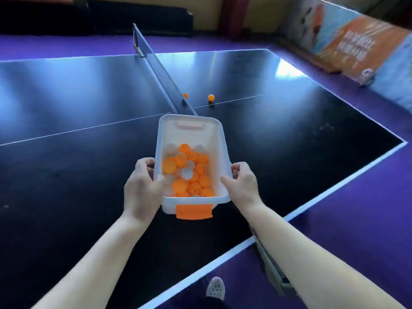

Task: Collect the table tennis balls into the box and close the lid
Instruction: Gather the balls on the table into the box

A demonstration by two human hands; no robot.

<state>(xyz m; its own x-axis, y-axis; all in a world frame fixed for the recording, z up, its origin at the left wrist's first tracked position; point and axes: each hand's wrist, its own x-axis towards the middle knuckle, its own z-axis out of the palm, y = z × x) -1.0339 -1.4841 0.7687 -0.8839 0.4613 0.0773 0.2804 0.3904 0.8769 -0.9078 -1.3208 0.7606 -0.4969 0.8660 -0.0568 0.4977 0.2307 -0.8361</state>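
Translucent plastic box (215, 139), probably light and stiff, is gripped at its long rims by left hand (142, 184) and right hand (242, 182); loose balls (189, 172) would roll if tilted.

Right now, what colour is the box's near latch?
Orange: the box latch, clearest in the head view.

Translucent white box (214, 141), orange latch (194, 211). Its balls (180, 160) orange and white, some seemingly dark-speckled. Orange loose ball (211, 97). Black desk (289, 134), white lines. Purple floor (356, 253). Orange and pale-blue barrier (356, 41).
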